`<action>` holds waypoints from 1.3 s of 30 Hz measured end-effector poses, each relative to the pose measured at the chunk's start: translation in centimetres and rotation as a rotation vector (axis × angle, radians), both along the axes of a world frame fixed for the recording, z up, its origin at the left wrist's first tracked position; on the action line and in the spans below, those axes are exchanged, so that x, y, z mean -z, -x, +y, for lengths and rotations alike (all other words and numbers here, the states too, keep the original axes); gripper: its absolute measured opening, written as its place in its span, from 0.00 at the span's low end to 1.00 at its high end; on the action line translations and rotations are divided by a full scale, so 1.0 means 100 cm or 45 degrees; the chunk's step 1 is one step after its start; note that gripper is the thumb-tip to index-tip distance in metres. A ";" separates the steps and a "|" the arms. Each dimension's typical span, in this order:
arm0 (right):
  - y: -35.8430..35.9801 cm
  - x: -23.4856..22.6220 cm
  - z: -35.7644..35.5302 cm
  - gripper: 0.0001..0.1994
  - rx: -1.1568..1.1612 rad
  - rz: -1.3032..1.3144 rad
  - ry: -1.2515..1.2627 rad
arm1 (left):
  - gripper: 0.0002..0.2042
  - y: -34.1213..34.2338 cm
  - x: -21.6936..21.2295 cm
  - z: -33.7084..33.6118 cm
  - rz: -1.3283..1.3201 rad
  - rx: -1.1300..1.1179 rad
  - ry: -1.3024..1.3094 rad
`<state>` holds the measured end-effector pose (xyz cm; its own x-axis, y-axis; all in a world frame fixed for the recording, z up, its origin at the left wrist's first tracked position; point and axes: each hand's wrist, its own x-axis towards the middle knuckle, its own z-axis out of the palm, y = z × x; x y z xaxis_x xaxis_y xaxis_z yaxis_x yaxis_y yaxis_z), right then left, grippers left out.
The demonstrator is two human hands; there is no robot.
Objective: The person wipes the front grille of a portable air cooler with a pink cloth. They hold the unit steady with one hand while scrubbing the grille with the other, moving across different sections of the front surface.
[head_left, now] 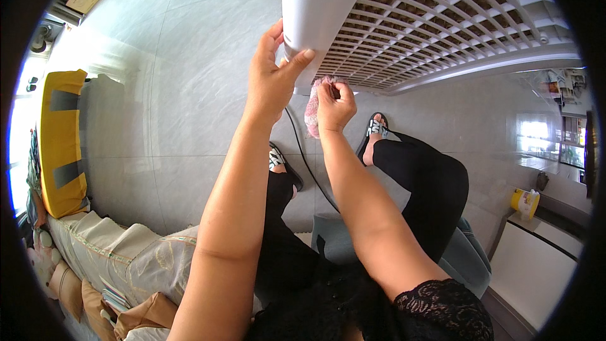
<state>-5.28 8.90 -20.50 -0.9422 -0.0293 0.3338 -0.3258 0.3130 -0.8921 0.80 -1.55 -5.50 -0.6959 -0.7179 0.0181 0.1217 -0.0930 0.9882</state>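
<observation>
A tall white air cooler (325,16) stands before me, brown padding showing behind its white grille (435,16). My left hand (276,72) grips the casing's lower left corner, with the thumb on the near face and the fingers round the side. Closed around a pink fluffy cloth (312,117), my right hand (336,106) presses it at the bottom edge of the grille. Part of the cloth hangs down to the left of that hand. My right fingertips are partly hidden in the cloth.
A black cord (303,158) runs over the grey tiled floor (208,44) between my sandalled feet. Left are a yellow and grey piece (61,142) and a covered sofa (132,252). A blue-grey seat (464,259) is beneath me; a white cabinet (533,265) carries a yellow tub (524,202) at right.
</observation>
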 end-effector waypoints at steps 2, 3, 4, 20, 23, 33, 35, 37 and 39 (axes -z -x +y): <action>-0.003 0.003 -0.003 0.08 0.093 -0.075 0.079 | 0.30 0.000 -0.004 0.002 0.031 0.019 -0.030; -0.006 0.002 -0.001 0.08 0.169 -0.156 0.085 | 0.30 0.000 -0.007 0.002 0.046 0.028 -0.044; -0.010 0.000 0.003 0.08 0.244 -0.237 0.092 | 0.30 -0.001 -0.006 0.002 0.050 0.027 -0.044; 0.000 0.016 0.003 0.07 0.134 -0.199 -0.074 | 0.28 0.000 -0.007 0.001 0.081 0.031 -0.046; -0.019 0.007 -0.011 0.06 -0.179 -0.213 -0.146 | 0.28 -0.002 -0.006 0.001 0.102 0.039 -0.046; -0.008 0.022 -0.012 0.05 -0.043 -0.065 -0.042 | 0.29 -0.001 -0.005 0.000 0.076 0.018 -0.039; -0.007 0.022 -0.011 0.05 0.118 -0.085 0.022 | 0.29 0.000 -0.006 0.001 0.048 0.006 -0.020; -0.014 0.020 -0.014 0.05 -0.006 -0.102 0.059 | 0.29 0.002 -0.005 0.002 0.039 0.013 -0.039; -0.014 0.016 -0.011 0.05 -0.100 0.031 -0.060 | 0.29 0.000 -0.006 0.002 0.045 0.025 -0.082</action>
